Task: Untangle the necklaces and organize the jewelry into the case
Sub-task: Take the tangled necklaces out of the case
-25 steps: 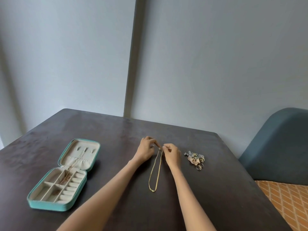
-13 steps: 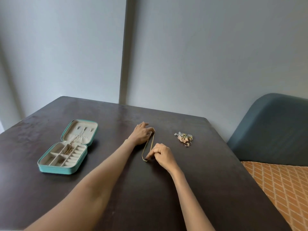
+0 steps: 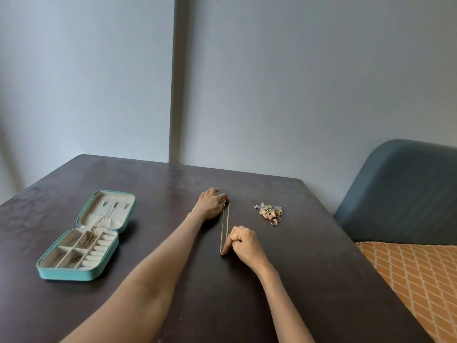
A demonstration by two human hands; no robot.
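Observation:
A gold chain necklace point(image 3: 224, 226) lies doubled in a long narrow loop on the dark table point(image 3: 296, 280). My left hand point(image 3: 210, 203) holds its far end at the clasp. My right hand point(image 3: 241, 240) pinches the near bend of the loop against the table. A small heap of rings and sparkly earrings point(image 3: 269, 212) sits to the right of both hands. At the left lies an open teal jewelry case point(image 3: 85, 235) with cream compartments, and a thin chain is draped inside it.
A blue-grey upholstered chair back point(image 3: 405, 194) with an orange patterned seat point(image 3: 420, 280) stands at the table's right edge. A pale wall rises just behind the table's far edge.
My right hand left the clasp end and slid toward me along the necklace to its near bend. The left hand stayed at the far end. The camera tilted upward.

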